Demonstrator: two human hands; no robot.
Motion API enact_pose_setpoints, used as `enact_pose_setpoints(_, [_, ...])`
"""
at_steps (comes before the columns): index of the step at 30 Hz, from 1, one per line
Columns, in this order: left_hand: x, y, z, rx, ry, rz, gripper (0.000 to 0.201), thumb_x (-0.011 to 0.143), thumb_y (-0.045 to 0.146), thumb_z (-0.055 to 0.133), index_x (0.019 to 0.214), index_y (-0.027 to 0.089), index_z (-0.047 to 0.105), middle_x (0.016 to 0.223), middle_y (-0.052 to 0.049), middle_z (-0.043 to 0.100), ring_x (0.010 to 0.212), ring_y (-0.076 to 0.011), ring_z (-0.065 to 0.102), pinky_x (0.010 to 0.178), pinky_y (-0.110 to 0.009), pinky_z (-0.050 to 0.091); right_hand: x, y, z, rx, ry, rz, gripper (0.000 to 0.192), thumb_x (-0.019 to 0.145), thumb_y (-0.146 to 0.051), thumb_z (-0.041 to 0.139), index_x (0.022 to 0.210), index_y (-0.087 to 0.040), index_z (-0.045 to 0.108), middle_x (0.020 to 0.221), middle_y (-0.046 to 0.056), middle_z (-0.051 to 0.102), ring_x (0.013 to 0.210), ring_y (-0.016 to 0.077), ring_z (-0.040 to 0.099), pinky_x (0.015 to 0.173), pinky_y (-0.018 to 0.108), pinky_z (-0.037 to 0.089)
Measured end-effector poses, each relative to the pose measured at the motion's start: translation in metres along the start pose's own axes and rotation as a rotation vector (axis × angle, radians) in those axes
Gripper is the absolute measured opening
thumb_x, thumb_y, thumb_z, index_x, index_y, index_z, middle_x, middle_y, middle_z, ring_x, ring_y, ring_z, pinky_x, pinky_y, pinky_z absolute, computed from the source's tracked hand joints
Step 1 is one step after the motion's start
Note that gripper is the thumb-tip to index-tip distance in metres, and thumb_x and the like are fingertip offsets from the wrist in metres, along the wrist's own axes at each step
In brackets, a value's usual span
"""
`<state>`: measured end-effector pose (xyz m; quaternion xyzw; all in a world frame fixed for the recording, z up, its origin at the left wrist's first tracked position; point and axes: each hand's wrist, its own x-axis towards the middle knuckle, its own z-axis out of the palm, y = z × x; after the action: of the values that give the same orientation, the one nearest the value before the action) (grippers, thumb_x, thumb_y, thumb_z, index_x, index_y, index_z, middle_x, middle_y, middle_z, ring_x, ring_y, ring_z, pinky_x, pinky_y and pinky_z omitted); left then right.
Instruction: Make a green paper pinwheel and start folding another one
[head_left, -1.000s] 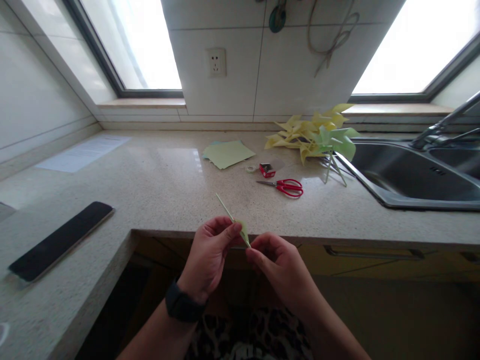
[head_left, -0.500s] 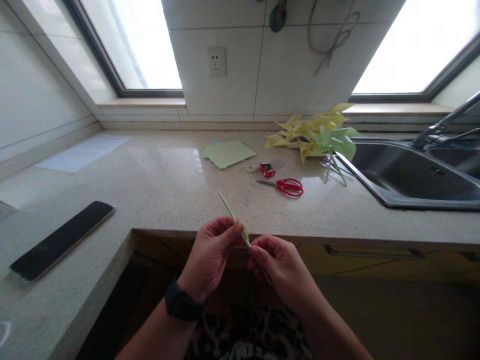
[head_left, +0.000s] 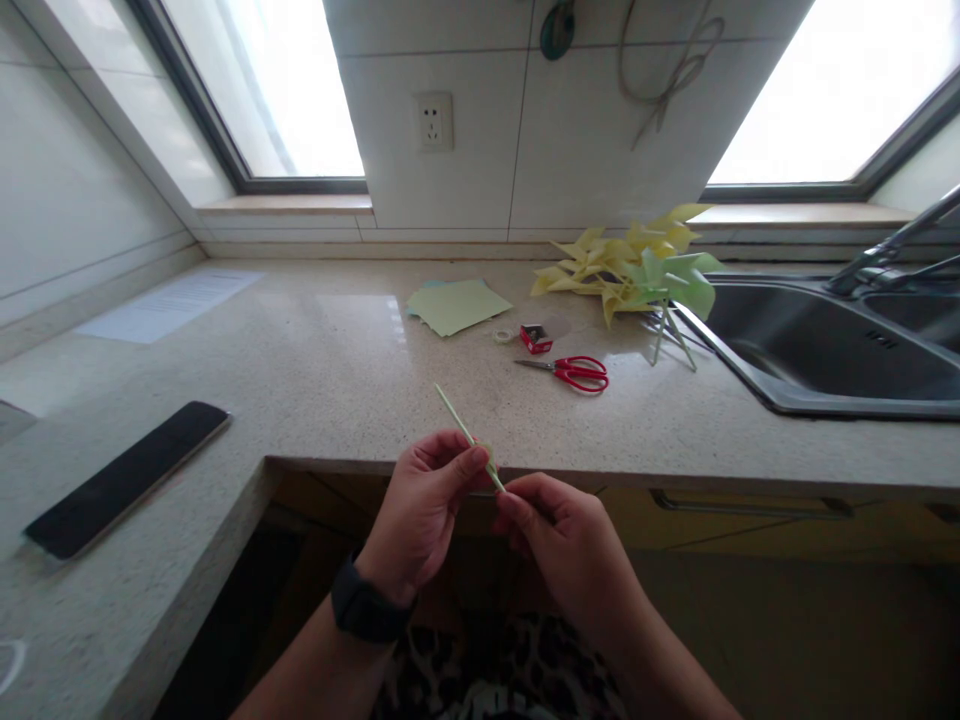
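A thin, pale green rolled paper stick (head_left: 454,413) slants between my hands, just over the counter's front edge. My left hand (head_left: 429,497), with a dark watch on its wrist, pinches the stick near its middle between thumb and fingers. The fingers of my right hand (head_left: 559,525) are closed on the lower end, which they mostly hide. Past my hands, red-handled scissors (head_left: 581,374) lie on the counter, with a small red box (head_left: 535,339) and a small roll of tape (head_left: 504,337) behind them.
Yellow and green paper pinwheels (head_left: 634,265) lie beside the steel sink (head_left: 787,340). A stack of coloured paper (head_left: 457,308) is at the back. On the left are a printed sheet (head_left: 169,303) and a long black object (head_left: 127,480). A drawer handle (head_left: 750,507) juts out below the counter (head_left: 315,380).
My right hand has turned slightly, and the lower tip of the stick that showed below it is now hidden. My left hand keeps its pinch almost unmoved.
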<state>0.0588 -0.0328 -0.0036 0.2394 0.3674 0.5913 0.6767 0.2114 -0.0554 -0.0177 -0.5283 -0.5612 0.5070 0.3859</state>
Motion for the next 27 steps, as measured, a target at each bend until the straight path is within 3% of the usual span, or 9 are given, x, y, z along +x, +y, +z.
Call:
enact_pose_setpoints(10, [0.000, -0.002, 0.000, -0.016, -0.018, -0.012, 0.022, 0.066, 0.018, 0.091, 0.076, 0.014, 0.072, 0.070, 0.000, 0.072, 0.063, -0.0089, 0.065, 0.062, -0.018, 0.054, 0.000, -0.006, -0.003, 0.148, -0.130, 0.051, 0.030, 0.094, -0.042, 0.060, 0.078, -0.018, 0.067, 0.065, 0.001, 0.067, 0.051, 0.0092, 0.050, 0.048, 0.022, 0.037])
enact_pose_setpoints(27, [-0.003, -0.002, -0.001, -0.079, -0.053, -0.073, 0.022, 0.067, 0.017, 0.091, 0.080, 0.015, 0.073, 0.074, 0.000, 0.074, 0.067, -0.0099, 0.069, 0.064, -0.018, 0.057, 0.004, 0.008, -0.002, 0.583, -0.312, 0.185, 0.032, 0.088, -0.046, 0.071, 0.080, -0.014, 0.068, 0.057, -0.002, 0.062, 0.040, 0.0031, 0.044, 0.037, 0.014, 0.030])
